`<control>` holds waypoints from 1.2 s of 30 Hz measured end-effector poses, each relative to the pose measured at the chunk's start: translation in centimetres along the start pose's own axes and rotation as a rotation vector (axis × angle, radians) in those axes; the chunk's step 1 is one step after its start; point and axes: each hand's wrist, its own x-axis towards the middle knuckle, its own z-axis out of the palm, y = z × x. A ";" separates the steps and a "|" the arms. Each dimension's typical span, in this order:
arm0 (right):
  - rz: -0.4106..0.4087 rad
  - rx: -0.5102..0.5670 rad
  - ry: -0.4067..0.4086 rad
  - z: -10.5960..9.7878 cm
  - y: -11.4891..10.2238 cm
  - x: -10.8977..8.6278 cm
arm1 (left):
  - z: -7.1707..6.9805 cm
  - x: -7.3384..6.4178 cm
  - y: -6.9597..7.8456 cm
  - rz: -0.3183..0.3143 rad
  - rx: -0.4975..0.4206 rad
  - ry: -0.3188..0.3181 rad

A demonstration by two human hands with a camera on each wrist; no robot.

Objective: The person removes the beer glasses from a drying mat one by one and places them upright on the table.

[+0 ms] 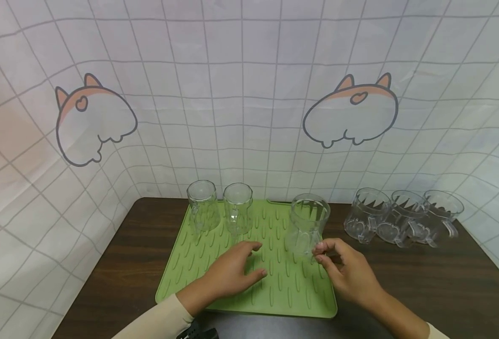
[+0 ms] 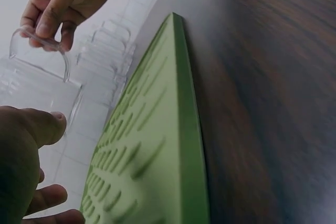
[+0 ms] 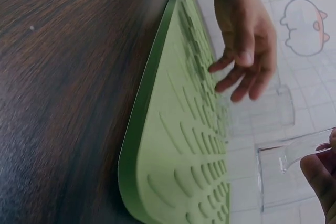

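Observation:
A clear glass mug [image 1: 307, 221] is held over the right part of a green ridged mat [image 1: 270, 292]. My right hand [image 1: 349, 270] pinches the mug's handle [image 2: 39, 53] between thumb and fingers. To the left, my left hand [image 1: 232, 270] hovers above the mat with fingers spread and nothing in them. Its thumb points toward the mug, apart from it in the head view. Two more clear mugs, one at the back left [image 1: 204, 207] and one beside it [image 1: 238, 209], stand on the mat.
Three clear mugs stand close together at the right: a near one [image 1: 367, 214], a middle one [image 1: 402, 216] and a far one [image 1: 438, 216]. They rest on the dark wood table [image 1: 423, 278]. A white gridded curtain [image 1: 241, 117] hangs behind and at both sides.

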 end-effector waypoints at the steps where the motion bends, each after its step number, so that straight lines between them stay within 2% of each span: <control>1: 0.001 -0.001 0.003 -0.1 0.0 -0.1 | -0.1 -0.3 -0.2 0.002 0.012 0.009; 7: 0.011 -0.014 0.012 -0.7 0.3 -0.6 | -0.5 -2.0 -1.4 0.015 0.081 0.090; 13: -0.008 -0.036 0.029 -1.3 0.8 -1.0 | -1.0 -3.4 -3.0 0.026 0.114 0.143; 16: 0.003 -0.046 0.024 -1.6 1.0 -1.1 | -1.5 -4.2 -3.7 0.007 0.132 0.162; 26: 0.014 -0.097 0.041 -2.7 1.6 -1.7 | -2.9 -6.8 -6.2 -0.114 0.200 0.195; 36: 0.061 -0.127 0.029 -3.9 2.0 -2.5 | -3.5 -9.3 -8.2 -0.143 0.243 0.232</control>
